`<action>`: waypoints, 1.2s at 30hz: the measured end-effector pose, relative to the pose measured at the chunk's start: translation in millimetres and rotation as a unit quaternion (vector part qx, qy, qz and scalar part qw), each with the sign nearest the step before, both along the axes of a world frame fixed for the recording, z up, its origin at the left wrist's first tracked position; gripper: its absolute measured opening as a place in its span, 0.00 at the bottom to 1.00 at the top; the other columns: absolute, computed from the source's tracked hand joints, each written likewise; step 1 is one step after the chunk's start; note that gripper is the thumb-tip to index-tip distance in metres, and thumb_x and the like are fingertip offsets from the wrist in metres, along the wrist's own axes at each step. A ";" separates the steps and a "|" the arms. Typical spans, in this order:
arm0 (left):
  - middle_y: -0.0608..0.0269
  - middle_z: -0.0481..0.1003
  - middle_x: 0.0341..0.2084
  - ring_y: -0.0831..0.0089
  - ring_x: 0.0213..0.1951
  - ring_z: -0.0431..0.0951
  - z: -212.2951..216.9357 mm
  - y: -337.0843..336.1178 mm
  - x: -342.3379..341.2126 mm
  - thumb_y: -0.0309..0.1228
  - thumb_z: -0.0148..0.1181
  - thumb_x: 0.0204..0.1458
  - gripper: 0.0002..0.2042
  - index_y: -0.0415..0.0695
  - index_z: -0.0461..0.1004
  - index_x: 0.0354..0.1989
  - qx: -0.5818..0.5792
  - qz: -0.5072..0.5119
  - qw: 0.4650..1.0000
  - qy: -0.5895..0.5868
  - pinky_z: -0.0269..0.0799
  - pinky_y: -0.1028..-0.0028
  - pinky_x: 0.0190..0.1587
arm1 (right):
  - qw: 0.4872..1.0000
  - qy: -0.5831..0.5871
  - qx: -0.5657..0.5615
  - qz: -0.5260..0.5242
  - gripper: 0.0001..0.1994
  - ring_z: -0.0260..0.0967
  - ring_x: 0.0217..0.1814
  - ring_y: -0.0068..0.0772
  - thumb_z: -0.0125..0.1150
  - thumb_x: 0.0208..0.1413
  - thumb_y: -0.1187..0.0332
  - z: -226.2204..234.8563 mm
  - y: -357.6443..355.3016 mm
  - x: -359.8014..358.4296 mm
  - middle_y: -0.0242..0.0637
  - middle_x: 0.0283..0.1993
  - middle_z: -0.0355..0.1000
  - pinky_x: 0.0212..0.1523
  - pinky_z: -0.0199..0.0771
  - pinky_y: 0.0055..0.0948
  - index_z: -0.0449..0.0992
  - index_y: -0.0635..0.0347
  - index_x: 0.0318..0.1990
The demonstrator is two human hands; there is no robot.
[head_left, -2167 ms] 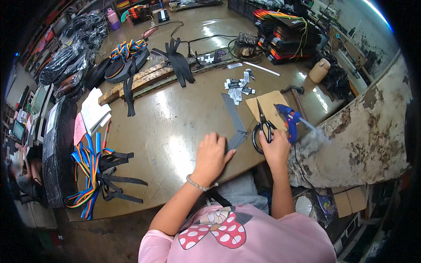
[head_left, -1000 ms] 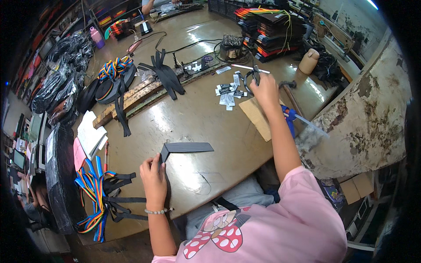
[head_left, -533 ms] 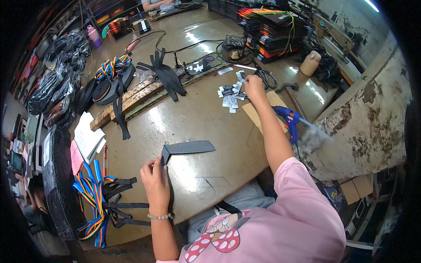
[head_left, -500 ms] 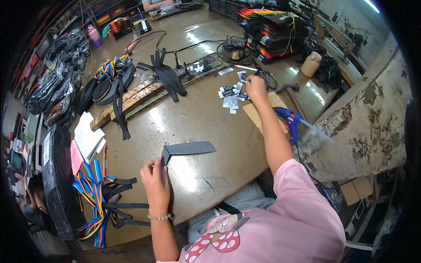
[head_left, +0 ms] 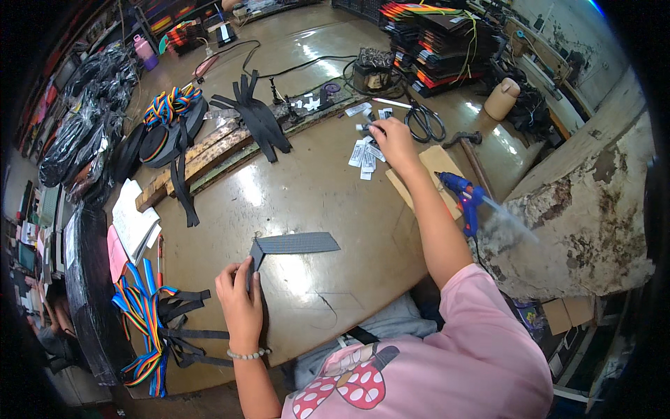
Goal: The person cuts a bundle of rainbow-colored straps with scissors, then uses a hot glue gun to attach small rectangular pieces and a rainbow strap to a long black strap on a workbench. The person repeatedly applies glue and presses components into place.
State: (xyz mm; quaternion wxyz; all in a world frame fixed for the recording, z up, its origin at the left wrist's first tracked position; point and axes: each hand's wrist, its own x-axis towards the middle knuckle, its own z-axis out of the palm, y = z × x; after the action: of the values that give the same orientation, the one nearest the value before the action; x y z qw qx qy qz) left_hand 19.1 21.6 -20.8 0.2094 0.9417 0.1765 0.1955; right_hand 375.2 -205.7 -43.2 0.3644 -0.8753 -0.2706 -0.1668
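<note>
My left hand (head_left: 239, 300) is closed on a dark grey webbing strap (head_left: 300, 243), pressing it to the table just below a slanted fold. From that fold one end of the strap runs flat to the right, and the other passes down under my hand. Farther off, my right hand (head_left: 392, 143) is stretched out over a small pile of white and black printed labels (head_left: 364, 158). Its fingertips are pinched at a label (head_left: 362, 128) on the pile's upper left; the hand partly covers the pile.
A blue glue gun (head_left: 463, 194) rests by brown cardboard (head_left: 403, 187) and a hammer (head_left: 469, 143) at right. Rainbow straps (head_left: 143, 307) lie at left near papers (head_left: 132, 218). Black straps (head_left: 258, 119) drape over a wooden bar (head_left: 202, 155). A tan bottle (head_left: 502, 99) stands beyond.
My right hand has shifted left and slightly nearer across the labels, disturbing the pile. My left hand still holds the strap in about the same place; the whole view has tilted a little.
</note>
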 end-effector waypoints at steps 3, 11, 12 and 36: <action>0.53 0.71 0.44 0.56 0.48 0.69 -0.5 -0.1 0.0 0.24 0.60 0.55 0.15 0.41 0.75 0.52 0.004 0.004 1.000 -0.006 0.65 0.61 0.54 | 1.000 0.010 0.012 -0.023 0.12 0.74 0.40 0.53 0.62 0.58 0.65 3.2 -4.9 0.8 0.50 0.37 0.76 0.42 0.72 0.40 0.81 0.67 0.40; 0.54 0.71 0.43 0.57 0.47 0.69 1.7 -1.4 0.0 0.24 0.61 0.55 0.15 0.41 0.75 0.52 0.016 0.000 1.000 0.001 0.65 0.61 0.54 | 0.998 0.066 0.007 -0.006 0.18 0.74 0.39 0.53 0.65 0.55 0.57 26.6 2.3 -27.6 0.51 0.37 0.74 0.43 0.73 0.43 0.81 0.66 0.37; 0.54 0.71 0.43 0.57 0.47 0.70 1.9 -1.5 -0.1 0.24 0.61 0.55 0.15 0.41 0.75 0.52 0.015 -0.001 1.000 0.001 0.65 0.61 0.54 | 0.995 0.101 -0.014 0.014 0.19 0.74 0.40 0.53 0.67 0.54 0.55 26.6 5.5 -31.3 0.52 0.37 0.74 0.43 0.73 0.43 0.80 0.67 0.37; 0.51 0.69 0.48 0.54 0.53 0.67 16.0 -6.7 3.6 0.23 0.59 0.54 0.13 0.38 0.75 0.49 -0.011 0.051 0.993 -0.105 0.61 0.60 0.58 | 0.991 0.013 -0.044 -0.123 0.06 0.75 0.36 0.56 0.58 0.54 0.70 47.9 -2.7 -54.1 0.49 0.34 0.76 0.39 0.75 0.51 0.74 0.63 0.33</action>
State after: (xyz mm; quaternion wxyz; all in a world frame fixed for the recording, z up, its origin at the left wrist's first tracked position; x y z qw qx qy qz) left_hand 22.7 14.9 -4.7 0.2267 0.9034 0.2030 0.3022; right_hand 321.1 -208.5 4.7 0.3054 -0.9195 -0.1630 -0.1864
